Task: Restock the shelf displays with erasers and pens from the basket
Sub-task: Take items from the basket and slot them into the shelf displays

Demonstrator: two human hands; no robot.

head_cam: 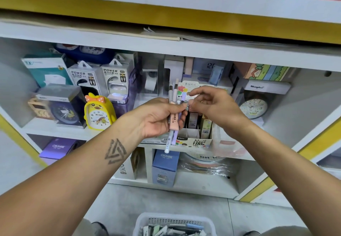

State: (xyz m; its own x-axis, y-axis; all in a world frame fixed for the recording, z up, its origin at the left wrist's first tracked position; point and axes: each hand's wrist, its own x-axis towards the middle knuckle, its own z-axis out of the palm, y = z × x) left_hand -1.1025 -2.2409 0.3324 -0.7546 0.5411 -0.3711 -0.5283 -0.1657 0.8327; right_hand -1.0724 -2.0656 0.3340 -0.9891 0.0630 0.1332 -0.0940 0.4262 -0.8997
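The left hand [158,117] grips a bundle of pens [173,117]; the right hand [212,104], fingers loosely curled, pinches one pen top.

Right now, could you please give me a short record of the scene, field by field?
left hand: grips a bunch of pens, upright
right hand: fingers at the top of the bunch, pinching one pen
display box: on the shelf behind the hands, compartments partly filled
basket: on the floor below, still holding stock
yellow clock: on the shelf, left of the hands
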